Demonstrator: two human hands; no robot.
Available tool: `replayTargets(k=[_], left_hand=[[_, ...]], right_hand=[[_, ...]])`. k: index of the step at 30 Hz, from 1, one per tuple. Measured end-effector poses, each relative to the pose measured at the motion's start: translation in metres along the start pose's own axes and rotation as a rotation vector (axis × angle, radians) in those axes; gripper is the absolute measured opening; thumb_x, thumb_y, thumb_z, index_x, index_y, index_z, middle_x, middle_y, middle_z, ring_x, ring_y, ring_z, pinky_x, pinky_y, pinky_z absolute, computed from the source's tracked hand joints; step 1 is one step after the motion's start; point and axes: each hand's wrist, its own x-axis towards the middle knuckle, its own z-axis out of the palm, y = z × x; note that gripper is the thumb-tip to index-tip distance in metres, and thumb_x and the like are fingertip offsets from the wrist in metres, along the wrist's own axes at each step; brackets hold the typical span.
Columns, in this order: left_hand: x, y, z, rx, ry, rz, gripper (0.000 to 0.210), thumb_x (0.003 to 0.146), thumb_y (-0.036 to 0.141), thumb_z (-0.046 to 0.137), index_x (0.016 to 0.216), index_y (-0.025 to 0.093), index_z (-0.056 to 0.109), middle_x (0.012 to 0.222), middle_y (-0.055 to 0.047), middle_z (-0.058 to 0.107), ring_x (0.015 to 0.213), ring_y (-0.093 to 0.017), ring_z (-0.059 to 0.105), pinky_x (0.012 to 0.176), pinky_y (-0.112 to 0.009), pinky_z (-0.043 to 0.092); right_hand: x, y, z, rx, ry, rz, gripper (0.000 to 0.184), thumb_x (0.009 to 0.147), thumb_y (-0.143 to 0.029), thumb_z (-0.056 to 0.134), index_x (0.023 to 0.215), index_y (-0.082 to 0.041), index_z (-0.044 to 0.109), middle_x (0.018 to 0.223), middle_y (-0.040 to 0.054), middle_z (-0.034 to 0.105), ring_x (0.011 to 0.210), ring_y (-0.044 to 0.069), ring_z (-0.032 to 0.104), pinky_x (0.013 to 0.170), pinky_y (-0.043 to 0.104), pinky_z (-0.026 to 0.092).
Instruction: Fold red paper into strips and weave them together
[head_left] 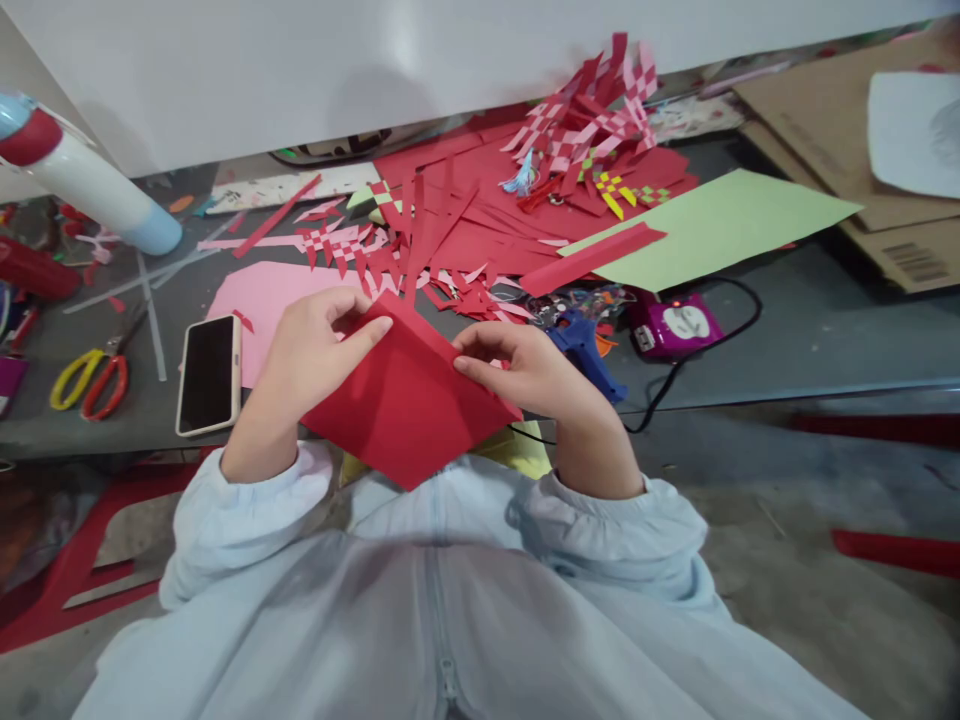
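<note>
Red paper (409, 400) pinched by left hand (304, 360), right hand (525, 372).

Red paper sheet (409, 400): square-ish, plain red, smooth, folded flat. Turned like diamond, one corner pointing down toward lower centre of frame, opposite corner up near centre. Sits at centre of frame, lifted off table, over light blue jacket front. Left edge pinched by left hand (311, 360), forefinger stretched along upper left edge. Upper right edge gripped by right hand (525, 370), fingertips on top surface. Yellow sheet peeks out beneath lower right edge.
</note>
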Motion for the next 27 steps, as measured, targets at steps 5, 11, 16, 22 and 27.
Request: replayTargets(k=[5,11,16,22,27], left_hand=[[-0.012,0.0,-0.001,-0.216,0.041,-0.072,0.011,0.078,0.029,0.068,0.075,0.019,0.064,0.072,0.0,0.07,0.065,-0.014,0.063,0.061,-0.024,0.05],[-0.035,-0.003,-0.001,-0.341,0.047,-0.161,0.012,0.078,0.029,0.07,0.075,0.018,0.066,0.07,-0.002,0.072,0.06,-0.014,0.065,0.053,-0.022,0.048],[-0.052,-0.011,-0.002,-0.394,0.14,-0.231,0.015,0.08,0.032,0.069,0.076,0.018,0.071,0.069,-0.002,0.073,0.06,-0.014,0.064,0.052,-0.021,0.048],[-0.066,-0.025,0.0,-0.429,0.22,-0.304,0.023,0.082,0.035,0.068,0.067,0.017,0.072,0.065,-0.002,0.071,0.061,-0.014,0.063,0.052,-0.022,0.047],[-0.075,-0.033,0.005,-0.437,0.312,-0.313,0.025,0.086,0.037,0.067,0.072,0.018,0.074,0.07,-0.001,0.073,0.061,-0.014,0.061,0.055,-0.023,0.047]], right_hand=[[0.014,-0.015,0.006,-0.145,0.033,0.0,0.012,0.083,-0.028,0.063,0.083,-0.017,0.069,0.078,0.0022,0.072,0.069,0.013,0.06,0.065,0.027,0.044],[0.03,-0.033,0.029,-0.081,-0.005,-0.063,0.011,0.084,-0.025,0.063,0.085,-0.015,0.068,0.078,0.002,0.071,0.069,0.013,0.061,0.065,0.025,0.045],[0.032,-0.04,0.047,-0.181,0.056,-0.133,0.007,0.083,-0.018,0.063,0.086,-0.016,0.069,0.081,0.0025,0.071,0.072,0.014,0.063,0.066,0.027,0.045],[0.024,-0.046,0.067,-0.375,0.148,-0.291,0.013,0.088,-0.015,0.059,0.088,-0.019,0.072,0.087,0.0044,0.071,0.078,0.016,0.063,0.071,0.028,0.047],[0.014,-0.041,0.087,-0.547,0.258,-0.494,0.022,0.095,-0.014,0.053,0.094,-0.022,0.074,0.087,0.0047,0.069,0.082,0.016,0.06,0.074,0.029,0.047]])
